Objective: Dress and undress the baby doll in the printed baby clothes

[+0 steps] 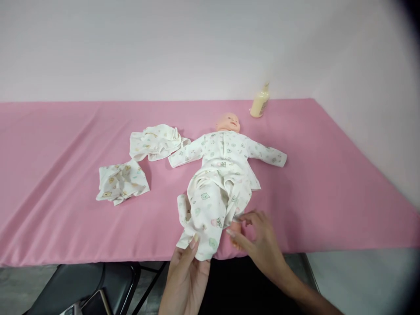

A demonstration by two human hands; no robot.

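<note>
A baby doll (229, 122) lies on its back, its head at the far side and its arms spread. It wears a white patterned top (225, 146) and white printed trousers (205, 205). My left hand (188, 278) grips the end of the left-hand trouser leg, thumb on top and fingers below; no foot shows there. Beside the other cuff is my right hand (259, 240), its thumb and index finger apart at the doll's bare foot (235, 236). The index fingertip appears to touch the cuff, and the thumb lies across the foot.
Two crumpled white printed cloths, one nearer (123, 181) and one farther (155, 142), lie left of the doll. A pump bottle (259, 104) of pale yellow liquid stands at the back. Pink cloth (328, 188) covers the table. A black chair (82, 284) holds a phone (96, 304).
</note>
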